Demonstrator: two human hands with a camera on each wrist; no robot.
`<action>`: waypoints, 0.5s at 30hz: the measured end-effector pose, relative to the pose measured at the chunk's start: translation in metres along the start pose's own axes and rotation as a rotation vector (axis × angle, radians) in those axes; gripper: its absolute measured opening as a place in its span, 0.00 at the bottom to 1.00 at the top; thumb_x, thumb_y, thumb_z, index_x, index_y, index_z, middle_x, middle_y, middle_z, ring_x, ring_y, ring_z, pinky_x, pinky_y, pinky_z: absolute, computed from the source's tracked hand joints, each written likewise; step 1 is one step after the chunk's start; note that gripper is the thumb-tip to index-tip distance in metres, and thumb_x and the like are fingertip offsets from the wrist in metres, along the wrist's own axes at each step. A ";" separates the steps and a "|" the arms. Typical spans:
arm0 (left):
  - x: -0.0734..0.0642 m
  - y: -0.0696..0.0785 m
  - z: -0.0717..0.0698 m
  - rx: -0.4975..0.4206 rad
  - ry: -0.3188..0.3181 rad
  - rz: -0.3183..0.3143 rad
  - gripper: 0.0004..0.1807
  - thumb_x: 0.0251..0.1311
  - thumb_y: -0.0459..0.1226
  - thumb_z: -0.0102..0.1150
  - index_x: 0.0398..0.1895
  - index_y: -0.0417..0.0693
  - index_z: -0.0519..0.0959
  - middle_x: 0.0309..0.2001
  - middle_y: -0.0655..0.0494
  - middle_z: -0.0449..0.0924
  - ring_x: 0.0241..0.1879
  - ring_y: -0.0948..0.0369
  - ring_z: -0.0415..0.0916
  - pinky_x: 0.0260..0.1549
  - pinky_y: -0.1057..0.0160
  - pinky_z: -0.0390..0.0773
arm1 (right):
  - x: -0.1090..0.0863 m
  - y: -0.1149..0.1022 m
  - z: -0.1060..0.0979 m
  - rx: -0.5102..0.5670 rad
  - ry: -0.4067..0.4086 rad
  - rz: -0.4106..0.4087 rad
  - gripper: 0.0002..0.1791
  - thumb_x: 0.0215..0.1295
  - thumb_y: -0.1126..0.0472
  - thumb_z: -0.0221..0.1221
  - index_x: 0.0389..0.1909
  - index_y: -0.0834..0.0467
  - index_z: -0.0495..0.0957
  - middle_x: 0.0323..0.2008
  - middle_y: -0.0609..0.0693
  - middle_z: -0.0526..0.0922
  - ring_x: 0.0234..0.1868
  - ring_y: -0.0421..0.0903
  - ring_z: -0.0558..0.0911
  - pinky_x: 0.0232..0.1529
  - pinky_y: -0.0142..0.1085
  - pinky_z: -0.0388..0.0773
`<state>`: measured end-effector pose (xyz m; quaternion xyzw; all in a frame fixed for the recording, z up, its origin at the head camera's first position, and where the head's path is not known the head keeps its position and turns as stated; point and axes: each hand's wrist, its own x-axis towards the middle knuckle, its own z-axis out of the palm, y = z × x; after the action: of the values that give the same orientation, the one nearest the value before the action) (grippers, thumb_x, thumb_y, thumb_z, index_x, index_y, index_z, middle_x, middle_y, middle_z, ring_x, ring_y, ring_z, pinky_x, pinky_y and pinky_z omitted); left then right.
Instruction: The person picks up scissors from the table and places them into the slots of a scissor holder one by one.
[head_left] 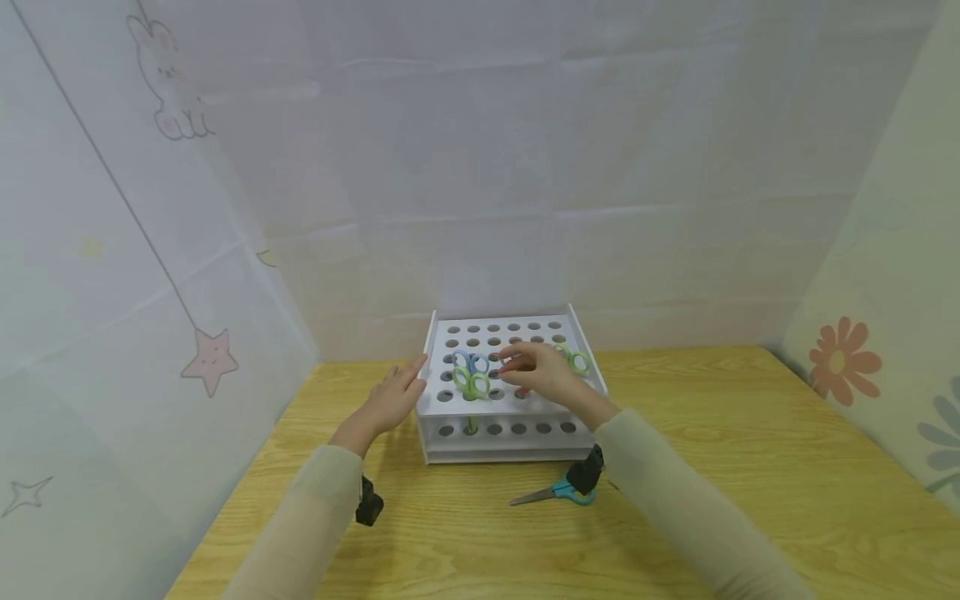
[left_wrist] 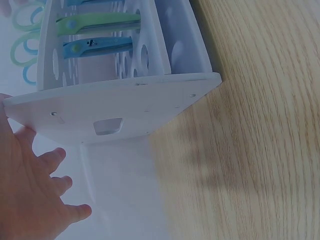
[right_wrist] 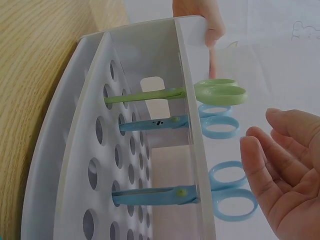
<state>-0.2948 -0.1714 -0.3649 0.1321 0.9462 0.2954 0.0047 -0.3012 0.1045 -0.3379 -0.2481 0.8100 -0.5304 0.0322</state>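
One pink star (head_left: 211,360) printed on the pale cloth at far left; wood-grain table (head_left: 300,508) begins to its right. Left hand (head_left: 392,398): at the white rack's left side wall, fingers extended and spread in the left wrist view, touching the panel, gripping nothing. Pale sleeve (head_left: 303,517) behind it, black wrist camera (head_left: 369,502) beneath. White rack (head_left: 495,456) sits on the table, top plate pierced with rows of round holes, a second pierced plate below. Toward its left, near the front: blue scissors (head_left: 471,363), with green scissors (head_left: 471,384) just in front, both upright in holes, rings above the top plate, blades down. Farther right, a second blue pair (right_wrist: 177,194), likewise upright, best seen from the right wrist. Right hand (head_left: 543,375) hovers over the plate beside that pair's rings, fingers loosely bent, thumb apart, holding nothing; contact with the rings cannot be told. On the table before the rack, teal-handled scissors (head_left: 558,487) lie flat, tips pointing left, handle partly behind the right wrist's black camera (head_left: 587,470). Toward the rack's right edge, another green pair (head_left: 579,362), rings above the plate. Far right: orange flower (head_left: 843,362) on the cloth.
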 end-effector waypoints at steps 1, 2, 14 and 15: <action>0.000 0.000 0.000 0.000 -0.001 0.001 0.29 0.69 0.46 0.28 0.73 0.56 0.48 0.70 0.49 0.48 0.68 0.43 0.33 0.58 0.35 0.36 | -0.002 0.000 -0.001 0.006 0.001 -0.002 0.20 0.60 0.66 0.59 0.53 0.66 0.73 0.42 0.62 0.80 0.40 0.56 0.80 0.31 0.42 0.79; 0.000 0.000 0.000 0.000 -0.001 0.000 0.29 0.69 0.46 0.28 0.73 0.56 0.48 0.70 0.50 0.48 0.68 0.43 0.33 0.58 0.35 0.36 | -0.005 0.000 -0.002 0.011 0.001 -0.005 0.20 0.60 0.66 0.59 0.54 0.66 0.72 0.43 0.63 0.80 0.39 0.57 0.80 0.31 0.42 0.79; -0.003 0.003 -0.002 -0.004 -0.002 0.000 0.29 0.69 0.46 0.28 0.73 0.54 0.48 0.71 0.51 0.48 0.68 0.43 0.33 0.58 0.35 0.36 | -0.029 0.008 -0.015 -0.039 -0.035 -0.029 0.23 0.61 0.67 0.58 0.56 0.70 0.69 0.45 0.66 0.78 0.40 0.53 0.80 0.32 0.46 0.79; -0.003 0.003 -0.002 -0.005 -0.002 0.003 0.29 0.69 0.46 0.28 0.73 0.54 0.48 0.71 0.51 0.48 0.68 0.42 0.33 0.58 0.35 0.36 | -0.031 0.008 -0.016 -0.040 -0.033 -0.030 0.23 0.61 0.67 0.58 0.56 0.70 0.69 0.44 0.65 0.79 0.40 0.52 0.80 0.32 0.46 0.79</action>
<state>-0.2913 -0.1704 -0.3617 0.1336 0.9453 0.2977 0.0054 -0.2818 0.1341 -0.3444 -0.2693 0.8160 -0.5105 0.0327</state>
